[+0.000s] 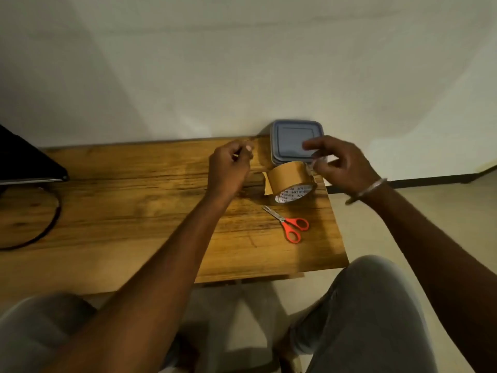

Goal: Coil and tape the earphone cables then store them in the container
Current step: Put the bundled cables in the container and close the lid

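Both hands are raised above the far right part of the wooden surface (134,211). The left hand (228,170) is curled, thumb and forefinger pinched together near its top; something thin and pale seems to be nipped there, but it is too small to be named. The right hand (341,168) is held over the near edge of the container (295,138), its fingers (313,145) partly spread and bent around a small, blurred, pale item, possibly part of the earphone cable; the grip cannot be told for certain. No cable can be traced between the hands.

The container, lid on, is set against the wall at the far edge. The brown tape roll (289,181) is stood on its side just in front of it, a loose end lifted at its left, presumably kept ready for tearing. The orange-handled scissors (289,223) are laid closed nearer the viewer, within easy reach of the right hand. Coiling is judged to be the step in hand; taping and storing are not yet done.
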